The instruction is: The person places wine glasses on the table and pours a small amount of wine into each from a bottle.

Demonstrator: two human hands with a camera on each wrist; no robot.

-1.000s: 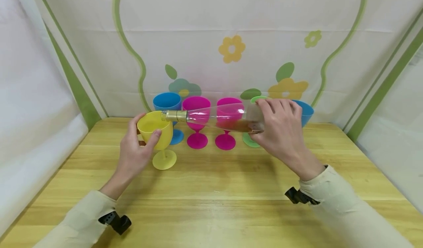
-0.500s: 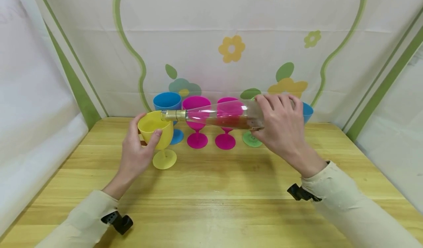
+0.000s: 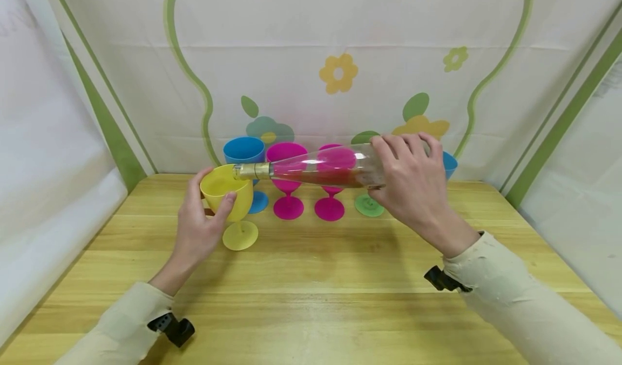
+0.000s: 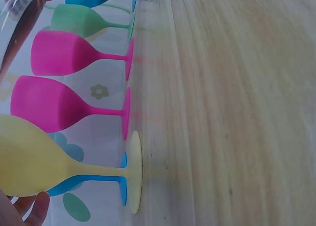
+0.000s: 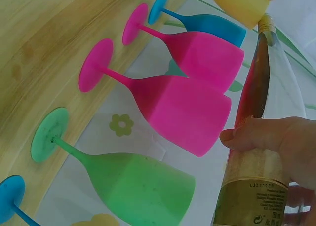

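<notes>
You had almost no readable writing in front of you. The one spot was the gold label (image 5: pixel 254 194) at the base of the bottle (image 5: pixel 256 112) that your right hand (image 5: pixel 276 142) gripped. In the right wrist view it carried a row of small dark print and a recycling-type symbol near its lower edge, all too small and blurred to read. The goblets bore no lettering you could read.

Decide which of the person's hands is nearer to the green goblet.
Right. The right hand grips the bottle directly in front of the green goblet; the left hand holds the yellow goblet, far to its left.
</notes>
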